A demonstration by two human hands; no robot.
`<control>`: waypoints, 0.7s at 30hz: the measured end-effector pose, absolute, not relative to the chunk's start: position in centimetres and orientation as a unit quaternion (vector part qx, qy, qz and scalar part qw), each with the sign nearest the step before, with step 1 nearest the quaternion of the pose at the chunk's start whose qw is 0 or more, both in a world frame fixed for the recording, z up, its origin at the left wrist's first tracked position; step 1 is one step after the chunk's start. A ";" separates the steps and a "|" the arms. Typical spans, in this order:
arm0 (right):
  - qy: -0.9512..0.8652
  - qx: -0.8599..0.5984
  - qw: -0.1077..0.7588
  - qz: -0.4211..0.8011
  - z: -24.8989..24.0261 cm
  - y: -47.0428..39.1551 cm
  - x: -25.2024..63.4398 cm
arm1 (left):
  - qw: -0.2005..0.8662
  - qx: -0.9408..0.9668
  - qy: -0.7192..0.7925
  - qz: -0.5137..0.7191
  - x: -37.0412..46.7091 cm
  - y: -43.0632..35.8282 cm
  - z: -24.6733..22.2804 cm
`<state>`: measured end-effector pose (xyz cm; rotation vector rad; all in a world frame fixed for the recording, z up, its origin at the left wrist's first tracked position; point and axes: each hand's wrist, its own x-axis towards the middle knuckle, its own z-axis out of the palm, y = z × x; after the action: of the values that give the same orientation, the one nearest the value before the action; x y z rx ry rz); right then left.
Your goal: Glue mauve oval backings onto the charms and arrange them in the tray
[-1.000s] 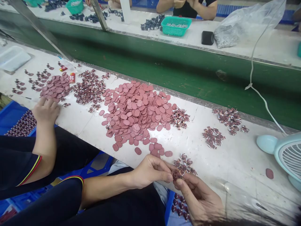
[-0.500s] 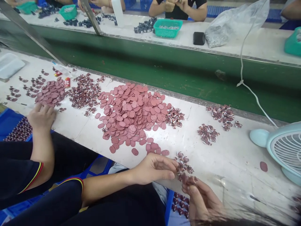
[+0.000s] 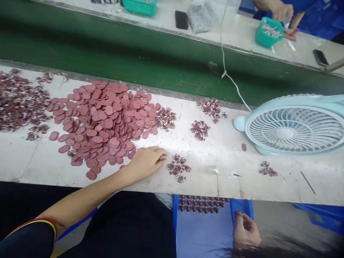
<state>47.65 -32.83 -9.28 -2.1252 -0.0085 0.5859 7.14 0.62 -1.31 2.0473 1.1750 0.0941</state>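
My left hand lies on the table at the right edge of a heap of flat, reddish oval discs. Its fingers curl down, and whatever is under them is hidden. Just right of it is a small cluster of brown-red pieces with pale edges. Below the table edge, my right hand is closed in a pinch, a bit of a small dark-red piece showing at its fingertips. It hovers by the right rim of a blue tray, where similar pieces stand in rows.
Along the table lie more clusters of brown-red pieces, a single disc and a thin dark stick. A light-blue fan stands at the right. Beyond the green belt, another person's hand is near a green basket.
The view has swung right. My hands have parted: the left moved from the small cluster to the disc heap, the right went down beside the blue tray.
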 end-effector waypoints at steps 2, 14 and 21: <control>0.021 -0.922 0.355 0.153 -12.7 -34.1 49.0 | 0.419 0.792 0.441 0.056 6.6 1.1 -1.2; -0.062 -0.963 0.135 0.225 -20.9 -36.3 52.2 | 0.746 0.476 0.428 0.185 2.4 -0.4 -0.3; -0.055 -0.957 0.183 0.217 -20.2 -35.6 51.6 | 0.760 0.408 0.447 0.235 2.0 -0.5 -0.3</control>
<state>51.63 -35.58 -20.18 -2.7009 -0.1549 0.6130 1.97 -0.52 -0.31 0.8880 0.9739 0.5126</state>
